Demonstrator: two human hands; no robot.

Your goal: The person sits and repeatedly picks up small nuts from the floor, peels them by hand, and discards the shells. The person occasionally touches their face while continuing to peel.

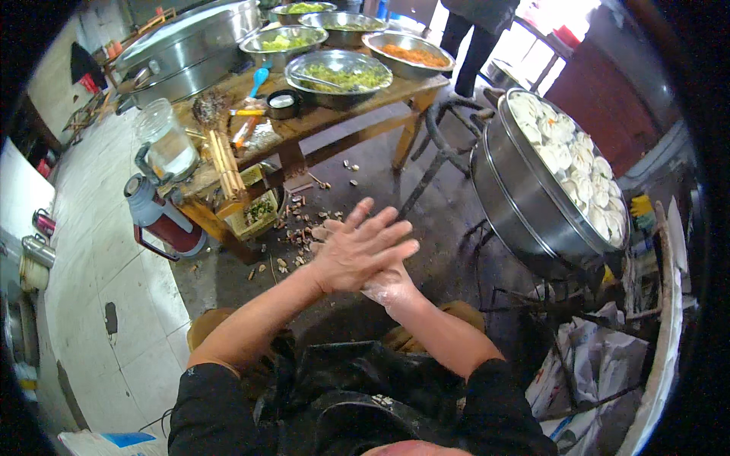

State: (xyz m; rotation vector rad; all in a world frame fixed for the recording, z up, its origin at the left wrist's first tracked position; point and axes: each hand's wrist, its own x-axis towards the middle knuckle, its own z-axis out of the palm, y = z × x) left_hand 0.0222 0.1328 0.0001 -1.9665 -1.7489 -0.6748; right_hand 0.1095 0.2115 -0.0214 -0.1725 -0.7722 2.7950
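Note:
My left hand (365, 245) lies across my right hand, palm against palm, with its fingers spread. Mostly covered, my right hand (385, 283) shows its wrist, dusted with white powder, and a few fingertips past the left hand's edge. Neither hand holds anything. Both are above the dark floor in front of my lap. To the right, a tall round metal steamer (516, 194) tilts in the view, its top tier filled with rows of pale pleated buns (576, 165). Ahead is a low wooden table (336, 122) carrying metal bowls, among them a bowl of chopped greens (342, 77).
A bowl of shredded orange filling (413, 57), a plastic jug (168, 142), a bundled-stick brush (222, 154) and a blue spoon (259, 80) occupy the table. A vacuum flask (162, 216) stands beside it. Shells and scraps (296, 228) litter the floor. Another person's legs (465, 51) show behind.

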